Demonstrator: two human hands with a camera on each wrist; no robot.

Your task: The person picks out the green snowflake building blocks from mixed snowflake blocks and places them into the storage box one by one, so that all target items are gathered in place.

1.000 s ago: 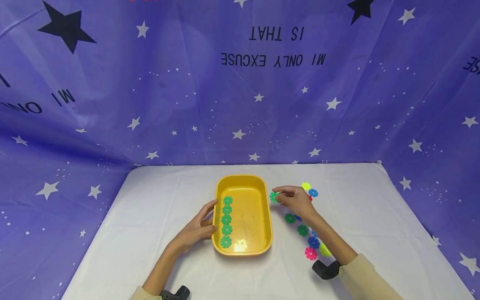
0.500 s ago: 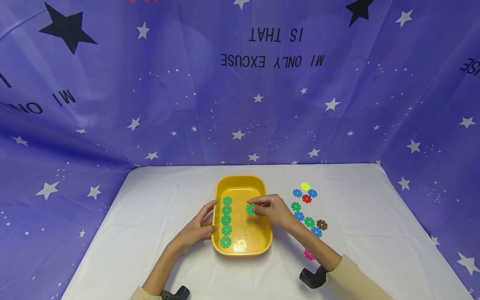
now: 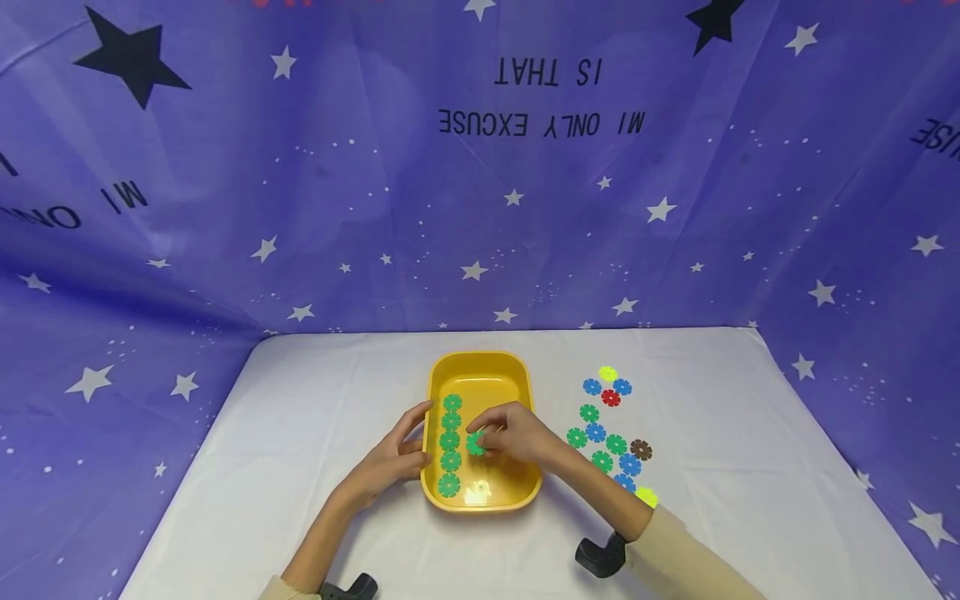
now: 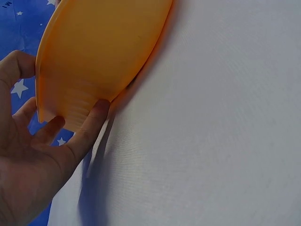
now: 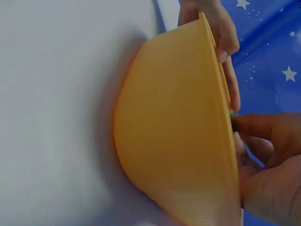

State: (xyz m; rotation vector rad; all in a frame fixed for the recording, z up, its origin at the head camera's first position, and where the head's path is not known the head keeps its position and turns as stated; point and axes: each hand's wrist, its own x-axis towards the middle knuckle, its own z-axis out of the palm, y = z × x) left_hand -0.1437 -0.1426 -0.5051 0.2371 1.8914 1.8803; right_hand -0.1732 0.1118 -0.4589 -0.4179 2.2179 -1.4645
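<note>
A green snowflake disc point(image 3: 476, 443) is pinched by my right hand point(image 3: 517, 433) inside the yellow tray point(image 3: 480, 357), right of a column of several green snowflake discs point(image 3: 450, 440). In the right wrist view the tray wall hides most of that disc. My left hand point(image 3: 386, 462) holds the tray's left side; in the left wrist view one finger bends at the rim while the thumb point(image 4: 96, 113) presses low on the outer wall.
Right of the tray lie loose snowflake discs: several green point(image 3: 616, 444) and blue point(image 3: 596, 432), a red point(image 3: 611, 398), a brown point(image 3: 641, 450) and yellow point(image 3: 607, 373). A purple star-print cloth point(image 3: 420, 208) stands behind the white tabletop point(image 3: 322, 383). Black wrist mounts point(image 3: 602, 557) sit on both forearms.
My right hand has carried the green disc from right of the tray over its rim, then left and nearer to me inside it. The left hand and tray have hardly moved.
</note>
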